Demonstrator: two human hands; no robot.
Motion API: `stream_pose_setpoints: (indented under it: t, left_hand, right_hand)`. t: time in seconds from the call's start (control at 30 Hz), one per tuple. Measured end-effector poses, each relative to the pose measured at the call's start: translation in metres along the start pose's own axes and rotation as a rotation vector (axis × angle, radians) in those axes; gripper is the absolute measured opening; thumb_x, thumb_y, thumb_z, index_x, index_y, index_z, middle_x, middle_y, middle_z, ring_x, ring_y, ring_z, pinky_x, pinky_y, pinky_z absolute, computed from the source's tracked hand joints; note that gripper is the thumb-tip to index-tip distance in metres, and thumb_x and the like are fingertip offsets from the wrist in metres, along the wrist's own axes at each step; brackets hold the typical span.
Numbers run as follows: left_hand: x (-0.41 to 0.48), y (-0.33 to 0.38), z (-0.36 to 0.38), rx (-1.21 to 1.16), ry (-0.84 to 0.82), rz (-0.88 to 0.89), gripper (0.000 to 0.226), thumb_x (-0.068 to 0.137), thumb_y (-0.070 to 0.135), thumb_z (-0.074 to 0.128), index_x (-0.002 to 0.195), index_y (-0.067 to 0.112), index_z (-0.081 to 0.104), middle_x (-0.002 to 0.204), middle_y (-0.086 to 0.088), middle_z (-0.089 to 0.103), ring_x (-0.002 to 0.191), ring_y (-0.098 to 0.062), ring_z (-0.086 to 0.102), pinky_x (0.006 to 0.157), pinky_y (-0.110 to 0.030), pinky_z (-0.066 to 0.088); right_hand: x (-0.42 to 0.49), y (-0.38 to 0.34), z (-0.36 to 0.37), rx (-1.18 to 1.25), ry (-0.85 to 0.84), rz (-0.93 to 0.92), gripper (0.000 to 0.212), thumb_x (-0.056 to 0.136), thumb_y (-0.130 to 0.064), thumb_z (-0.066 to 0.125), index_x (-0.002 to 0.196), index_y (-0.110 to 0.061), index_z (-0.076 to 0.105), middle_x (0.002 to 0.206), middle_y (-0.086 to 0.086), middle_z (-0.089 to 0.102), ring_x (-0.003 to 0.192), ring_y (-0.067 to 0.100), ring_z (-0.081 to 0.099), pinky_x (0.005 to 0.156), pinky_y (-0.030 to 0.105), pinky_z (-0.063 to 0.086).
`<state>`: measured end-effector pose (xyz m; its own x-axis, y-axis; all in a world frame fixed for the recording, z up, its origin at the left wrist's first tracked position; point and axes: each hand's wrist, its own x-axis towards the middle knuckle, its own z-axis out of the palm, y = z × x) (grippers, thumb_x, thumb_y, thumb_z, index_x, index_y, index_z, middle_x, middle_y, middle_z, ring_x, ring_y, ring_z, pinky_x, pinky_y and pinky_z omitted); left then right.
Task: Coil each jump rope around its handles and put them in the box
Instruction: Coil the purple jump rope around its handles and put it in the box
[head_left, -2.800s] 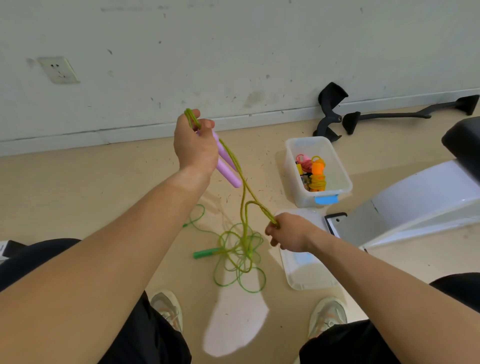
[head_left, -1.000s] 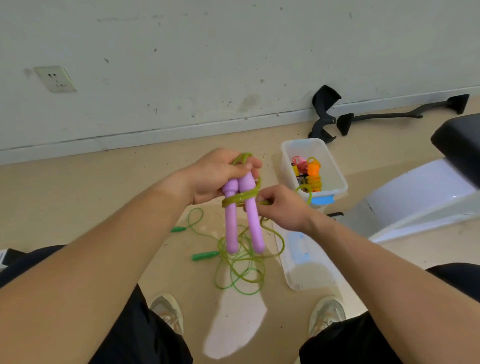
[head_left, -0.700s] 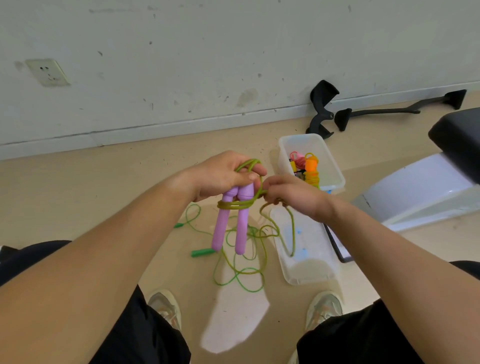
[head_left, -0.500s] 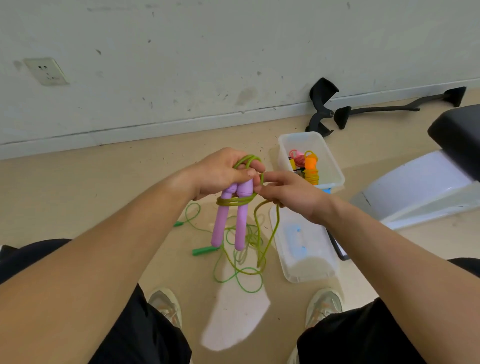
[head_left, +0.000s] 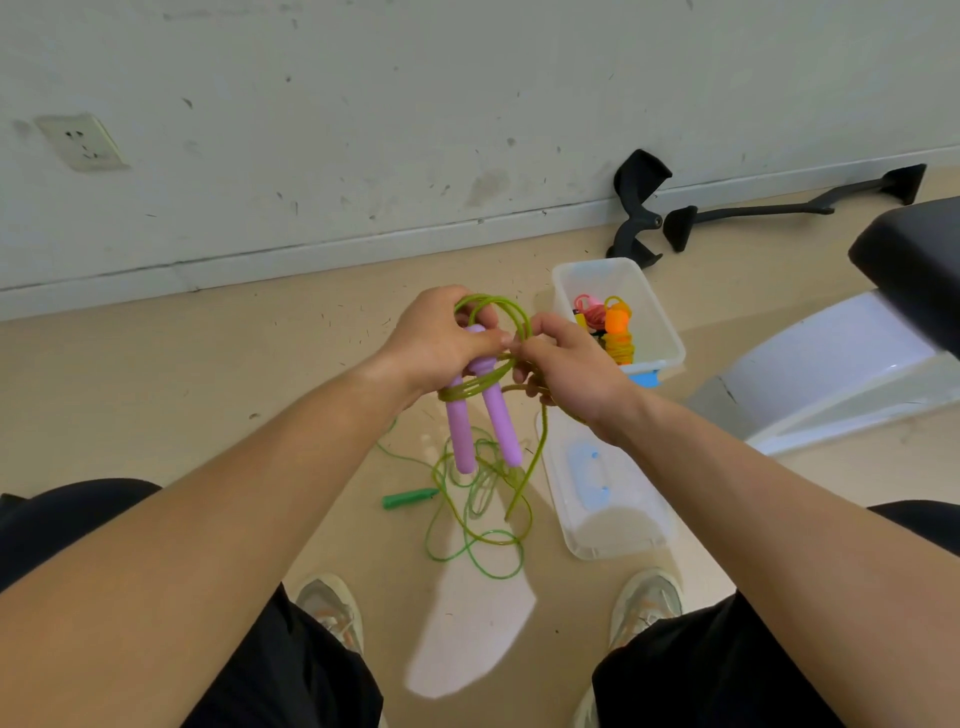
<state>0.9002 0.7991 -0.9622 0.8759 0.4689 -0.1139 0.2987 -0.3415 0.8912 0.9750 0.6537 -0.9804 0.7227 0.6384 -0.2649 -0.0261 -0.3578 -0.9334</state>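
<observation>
We see a jump rope held up in front of the body, above the floor and just left of the box (head_left: 669, 332). Its two purple handles (head_left: 461, 436) lie side by side and point down, smooth and rounded, each with a narrow neck near the top. The yellow-green cord (head_left: 500, 307) arches in a loop above them and crosses their upper part in a few tight turns, and the rest hangs down to a loose tangle on the floor. Our left hand (head_left: 441, 343) is curled round the tops of the handles. Our right hand (head_left: 566, 369), close against it, pinches the cord just beside the turns. The box is clear plastic with a blue latch, and inside it are a coiled rope with orange handles (head_left: 618, 332) and a pink one (head_left: 589, 306). The lid (head_left: 623, 530) lies on the floor nearer to us, with a blue patch on it; whether that carries any writing we cannot tell. A second, thinner green rope (head_left: 467, 551) with a green handle (head_left: 408, 500) sprawls on the floor beneath the hands.
</observation>
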Motion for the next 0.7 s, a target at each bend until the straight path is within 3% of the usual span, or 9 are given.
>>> stream_pose_setpoints:
  t: [0.13,0.23,0.37,0.5,0.6,0.7]
  left_hand:
    - [0.0034,-0.0034,0.001,0.125,0.103,-0.042,0.016,0.076,0.017,0.076,0.07,0.02,0.061,0.067,0.001,0.063,0.059,-0.016,0.057,0.062,-0.032,0.05]
    - [0.0039,-0.0032,0.0002,0.312,0.127,-0.03,0.02,0.077,0.026,0.074,0.07,0.023,0.056,0.072,0.006,0.062,0.065,-0.015,0.057,0.058,-0.029,0.042]
    - [0.0042,-0.0031,0.0023,0.264,0.114,-0.006,0.02,0.079,0.016,0.07,0.071,0.022,0.052,0.071,0.005,0.059,0.067,-0.015,0.054,0.057,-0.026,0.038]
    - [0.0031,-0.0063,0.0038,0.224,0.004,-0.01,0.018,0.078,0.015,0.071,0.076,0.02,0.055,0.07,0.013,0.065,0.069,-0.011,0.061,0.061,-0.027,0.046]
    - [0.0014,-0.0092,0.0022,0.153,-0.128,-0.029,0.026,0.08,0.016,0.075,0.077,0.02,0.049,0.055,0.019,0.06,0.058,-0.009,0.054,0.058,-0.027,0.043]
    - [-0.0005,-0.0101,0.003,0.14,-0.129,-0.011,0.034,0.076,0.015,0.079,0.079,0.02,0.046,0.073,0.01,0.072,0.063,-0.014,0.063,0.061,-0.031,0.052]
  right_hand:
    - [0.003,-0.0009,0.0044,-0.034,-0.019,0.026,0.006,0.097,-0.017,0.051,0.092,-0.014,0.052,0.073,0.002,0.069,0.064,0.015,0.056,0.06,0.03,0.042]
    - [0.0062,-0.0004,0.004,-0.076,0.028,0.022,0.006,0.096,-0.017,0.05,0.091,-0.013,0.051,0.087,0.011,0.074,0.065,0.014,0.06,0.06,0.029,0.045]
    - [0.0087,-0.0005,0.0016,-0.003,0.023,-0.015,0.006,0.097,-0.011,0.053,0.1,-0.005,0.053,0.087,0.01,0.077,0.07,0.016,0.06,0.061,0.022,0.051]
    - [0.0089,0.0026,-0.0009,-0.001,0.024,-0.056,0.003,0.096,-0.008,0.056,0.095,-0.005,0.055,0.084,0.015,0.076,0.077,0.026,0.069,0.079,0.033,0.057]
    - [0.0093,0.0064,-0.0035,-0.014,0.045,-0.03,0.007,0.096,-0.011,0.057,0.092,-0.006,0.057,0.086,0.021,0.075,0.087,0.034,0.073,0.087,0.046,0.059]
    - [0.009,0.0083,-0.0039,-0.087,0.06,-0.035,0.01,0.097,-0.017,0.058,0.096,-0.007,0.059,0.085,0.017,0.075,0.08,0.025,0.073,0.083,0.043,0.06]
